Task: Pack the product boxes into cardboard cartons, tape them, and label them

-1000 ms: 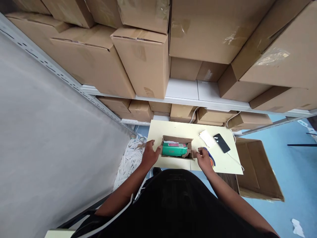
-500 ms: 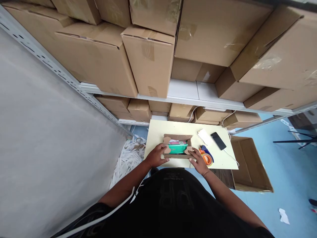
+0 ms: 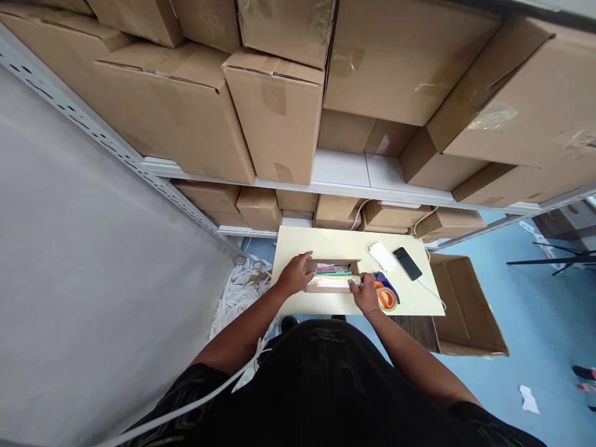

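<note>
The left hand (image 3: 293,275) is spanning the left end of a small cardboard box (image 3: 335,261), its fingers spreading towards the far left corner and its thumb lying nearer the body; whether they are gripping the cardboard, I cannot tell. The right hand (image 3: 365,295) is bending its fingers over the near right corner, and how tightly they are closing there is too small to tell. Between the two sets of fingers the box is sitting on the pale table (image 3: 311,305), its top partly open. Inside, a green-and-pink package (image 3: 333,270) is showing between the fingertips, apart from them. A near flap (image 3: 330,281) bearing a white strip is stretching from the left thumb to the right fingers. Just right of the right fingers, an orange-and-blue tape dispenser (image 3: 387,293) is lying. Farther out beyond them, white paper (image 3: 382,256) and a phone (image 3: 407,264) are resting.
</note>
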Motion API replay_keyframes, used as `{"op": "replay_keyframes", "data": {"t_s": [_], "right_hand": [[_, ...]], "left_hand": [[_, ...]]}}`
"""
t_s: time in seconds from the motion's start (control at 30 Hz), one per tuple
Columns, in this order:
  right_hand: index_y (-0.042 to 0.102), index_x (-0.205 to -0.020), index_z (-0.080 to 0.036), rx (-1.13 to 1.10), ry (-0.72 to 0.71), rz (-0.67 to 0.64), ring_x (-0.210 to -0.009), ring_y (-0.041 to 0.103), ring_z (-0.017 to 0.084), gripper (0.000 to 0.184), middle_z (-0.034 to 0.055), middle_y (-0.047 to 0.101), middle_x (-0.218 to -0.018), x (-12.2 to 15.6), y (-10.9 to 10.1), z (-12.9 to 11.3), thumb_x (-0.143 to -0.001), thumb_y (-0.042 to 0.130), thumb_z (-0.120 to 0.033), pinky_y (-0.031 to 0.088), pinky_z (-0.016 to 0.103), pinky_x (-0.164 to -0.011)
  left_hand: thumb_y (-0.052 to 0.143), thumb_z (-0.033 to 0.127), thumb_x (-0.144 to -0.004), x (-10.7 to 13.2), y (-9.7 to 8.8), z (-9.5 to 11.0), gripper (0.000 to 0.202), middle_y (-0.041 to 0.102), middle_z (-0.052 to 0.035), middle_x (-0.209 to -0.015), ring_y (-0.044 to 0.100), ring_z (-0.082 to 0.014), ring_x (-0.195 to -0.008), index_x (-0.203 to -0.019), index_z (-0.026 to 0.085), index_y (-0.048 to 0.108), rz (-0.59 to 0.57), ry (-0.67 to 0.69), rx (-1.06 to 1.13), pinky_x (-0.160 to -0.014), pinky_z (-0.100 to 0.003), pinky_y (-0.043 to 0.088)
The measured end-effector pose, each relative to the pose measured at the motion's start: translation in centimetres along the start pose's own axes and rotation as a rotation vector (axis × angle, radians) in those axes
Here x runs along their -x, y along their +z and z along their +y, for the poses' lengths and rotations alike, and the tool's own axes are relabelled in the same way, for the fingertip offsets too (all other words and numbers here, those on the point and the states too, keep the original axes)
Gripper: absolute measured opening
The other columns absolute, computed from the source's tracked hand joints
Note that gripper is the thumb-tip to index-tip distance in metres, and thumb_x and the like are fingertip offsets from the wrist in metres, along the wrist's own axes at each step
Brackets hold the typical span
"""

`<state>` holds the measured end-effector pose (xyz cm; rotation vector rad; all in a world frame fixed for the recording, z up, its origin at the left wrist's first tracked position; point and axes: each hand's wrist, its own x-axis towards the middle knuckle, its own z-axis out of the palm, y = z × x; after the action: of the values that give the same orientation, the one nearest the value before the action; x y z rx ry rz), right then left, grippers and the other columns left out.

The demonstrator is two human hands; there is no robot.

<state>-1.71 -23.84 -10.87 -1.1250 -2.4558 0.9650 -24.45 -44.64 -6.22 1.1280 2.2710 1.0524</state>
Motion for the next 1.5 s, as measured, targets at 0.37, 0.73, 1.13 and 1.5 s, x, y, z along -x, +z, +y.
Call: {"op": "replay_keyframes", "data": {"t_s": [0.37, 0.73, 1.13, 1.5], "right_hand": [[0.053, -0.113, -0.021, -0.062, 0.073, -0.089, -0.088, 0.064, 0.027, 0.047, 0.0097, 0.066, -0.106, -0.2, -0.4, 0.0, -0.085, 0.061, -0.058, 0.052, 0.041, -0.081], [0.057, -0.128, -0.015, 0.631, 0.34, -0.236, -0.122, 0.057, 0.036, 0.046, 0.0212, 0.06, -0.129, -1.3, -8.8, 10.1, -0.092, 0.054, -0.044, 0.048, 0.045, -0.095], [0.063, -0.121, -0.017, 0.418, 0.22, -0.325, -0.098, 0.069, 0.026, 0.037, 0.0126, 0.073, -0.11, -5.3, -9.0, 10.5, -0.088, 0.055, -0.032, 0.051, 0.033, -0.083], [0.053, -0.14, -0.015, 0.245, -0.52, -0.069, -0.119, 0.057, 0.033, 0.059, 0.0164, 0.063, -0.124, -6.8, -9.8, -3.7, -0.082, 0.056, -0.021, 0.048, 0.054, -0.108]], "left_hand": [[0.058, 0.027, -0.099, 2.4, 3.1, -1.6, 0.017, 0.067, -0.011, -0.12, 0.056, -0.0264, -0.12, -0.102, 0.019, 0.072, 0.169, 0.229, -0.228, -0.107, -0.044, 0.048], [0.047, 0.012, -0.098, 1.7, 3.9, 2.7, 0.03, 0.067, -0.0149, -0.117, 0.061, -0.0307, -0.109, -0.115, 0.016, 0.071, -0.157, 0.145, -0.597, -0.088, -0.044, 0.051], [0.065, 0.031, -0.088, -1.0, 4.9, 5.1, 0.018, 0.076, -0.0068, -0.09, 0.075, -0.0209, -0.086, -0.098, 0.017, 0.069, -0.048, -0.695, 0.693, -0.08, -0.034, 0.062], [0.057, 0.062, -0.094, -1.7, 5.3, 4.7, 0.048, 0.072, -0.0131, -0.102, 0.073, -0.0207, -0.084, -0.098, 0.015, 0.066, -0.048, -0.777, 0.836, -0.067, -0.029, 0.063]]}}
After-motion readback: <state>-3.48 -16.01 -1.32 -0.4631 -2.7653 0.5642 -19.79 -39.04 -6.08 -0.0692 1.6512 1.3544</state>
